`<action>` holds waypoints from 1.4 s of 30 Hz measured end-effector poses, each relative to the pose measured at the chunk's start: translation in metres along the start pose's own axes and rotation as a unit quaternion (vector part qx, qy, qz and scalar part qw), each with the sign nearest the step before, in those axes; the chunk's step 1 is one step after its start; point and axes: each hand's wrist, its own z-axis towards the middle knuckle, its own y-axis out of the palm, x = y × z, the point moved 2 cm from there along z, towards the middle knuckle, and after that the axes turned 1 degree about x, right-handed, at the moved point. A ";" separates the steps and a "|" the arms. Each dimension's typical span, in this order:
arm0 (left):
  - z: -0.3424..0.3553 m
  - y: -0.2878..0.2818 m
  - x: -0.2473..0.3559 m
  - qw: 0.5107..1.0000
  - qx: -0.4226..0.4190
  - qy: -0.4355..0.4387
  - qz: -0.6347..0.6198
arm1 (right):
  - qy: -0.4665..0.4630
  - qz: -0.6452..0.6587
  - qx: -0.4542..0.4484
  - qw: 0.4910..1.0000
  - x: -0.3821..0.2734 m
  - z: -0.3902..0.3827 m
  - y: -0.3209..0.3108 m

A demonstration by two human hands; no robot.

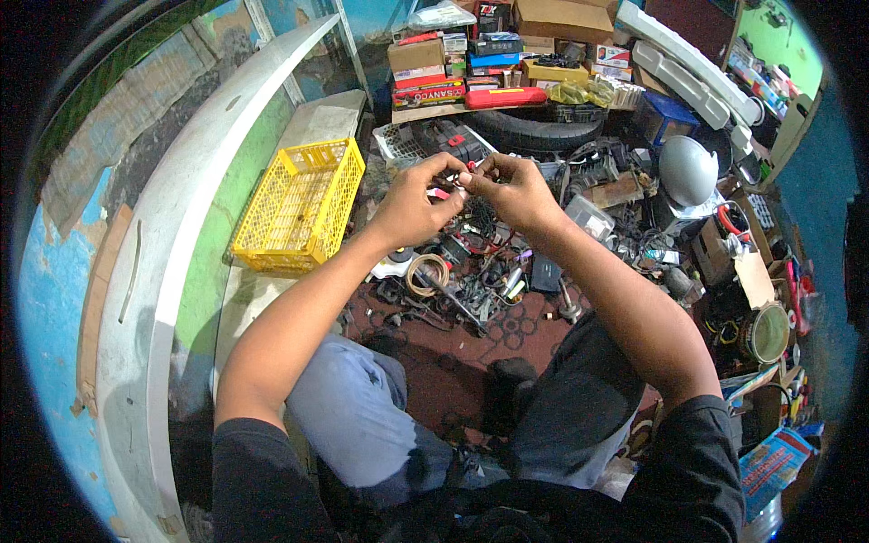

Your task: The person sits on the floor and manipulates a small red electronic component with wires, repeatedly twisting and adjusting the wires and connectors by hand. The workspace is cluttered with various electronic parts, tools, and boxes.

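Out in front of me, both arms reach forward and my hands meet at the fingertips. My left hand (418, 201) is closed in a pinch, thumb and forefinger bent toward each other. Facing it, my right hand (518, 192) pinches too, its thumb pointing at the left fingertips. Between them shows a small dark piece with red on it (470, 168), mostly covered by fingers and too small to name. Beneath the hands lies a heap of loose cables and dark parts, with a tan ring-shaped roll (427, 274) near its front.
A yellow plastic crate (299, 206) stands at left on a ledge. Behind the heap are a black tyre (536, 132), a red case (506, 98) and stacked boxes (418, 56). A silver dome (688, 170) sits at right. Patterned red carpet (444, 362) lies between my legs.
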 end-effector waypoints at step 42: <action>0.004 -0.020 -0.015 0.990 0.126 -0.037 0.060 | -0.108 -0.192 0.078 0.972 0.002 0.025 0.017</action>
